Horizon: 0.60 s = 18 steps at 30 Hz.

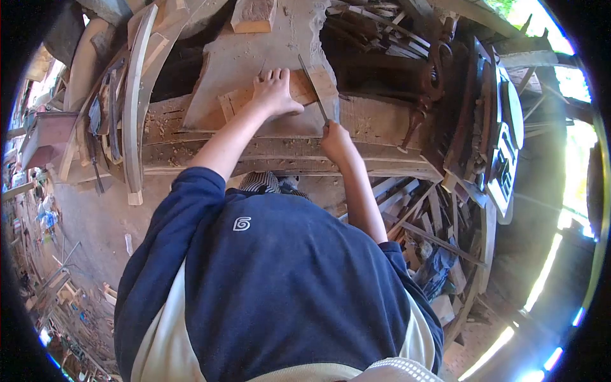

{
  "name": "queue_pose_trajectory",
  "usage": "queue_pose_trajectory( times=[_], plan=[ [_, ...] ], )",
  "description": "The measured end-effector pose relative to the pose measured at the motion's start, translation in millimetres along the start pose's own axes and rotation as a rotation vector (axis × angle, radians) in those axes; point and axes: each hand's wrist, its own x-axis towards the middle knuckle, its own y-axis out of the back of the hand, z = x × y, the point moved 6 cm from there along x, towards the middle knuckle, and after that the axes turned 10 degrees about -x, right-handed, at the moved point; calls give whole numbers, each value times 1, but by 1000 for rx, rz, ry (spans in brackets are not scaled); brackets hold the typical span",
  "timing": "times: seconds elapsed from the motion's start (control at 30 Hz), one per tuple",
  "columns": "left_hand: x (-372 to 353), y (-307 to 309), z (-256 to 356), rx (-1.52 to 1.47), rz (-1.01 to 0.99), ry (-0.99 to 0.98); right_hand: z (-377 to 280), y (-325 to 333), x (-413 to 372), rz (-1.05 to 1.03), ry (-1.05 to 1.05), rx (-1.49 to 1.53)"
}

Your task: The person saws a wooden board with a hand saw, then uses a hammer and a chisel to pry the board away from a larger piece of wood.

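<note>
My left hand (275,94) presses down on a flat wooden board (237,102), fingers spread and thumb pointing right. The board lies at a slant across a broad wooden slab (286,48). My right hand (336,139) is closed round the handle of what looks like a handsaw (312,83). Its long dark blade is seen nearly edge-on and points away from me, crossing the board just right of my left hand. A short part of the board shows to the right of the blade. The blade's teeth cannot be made out.
A wood block (253,16) sits at the slab's far end. Thick bench timber (375,121) with shavings runs beneath. Curved wooden pieces (139,102) stand at left, carved dark wood (433,63) at right. Offcuts (433,216) are piled low on the right.
</note>
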Motion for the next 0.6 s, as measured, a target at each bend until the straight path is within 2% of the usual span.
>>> queue_pose_trajectory(
  times=[0.07, 0.13, 0.23, 0.27, 0.33, 0.4, 0.47, 0.53, 0.6],
  plan=[
    [11, -7, -5, 35, 51, -79, 16, -18, -15, -18, -15, -73],
    [11, -4, -3, 30, -12, -67, 19, -13, -55, -54, -47, -60],
    [11, -3, -3, 20, 70, -112, 31, -14, -77, -79, -137, -31],
    [11, -4, -3, 21, 65, -111, 32, -17, -73, -82, -140, -29],
    [10, -2, -2, 17, 28, -88, 20, -15, -42, -25, 0, -28],
    [6, 1, 1, 20, 28, -78, 6, -10, -8, -76, -36, 10],
    [6, 5, 1, 23, 39, -59, -3, -11, 16, -37, 20, -23],
    [5, 4, 2, 13, 57, -76, -5, -14, 19, 1, 68, -49],
    [6, 2, -1, 17, 58, -73, 11, -21, -2, -45, 12, -48]
  ],
)
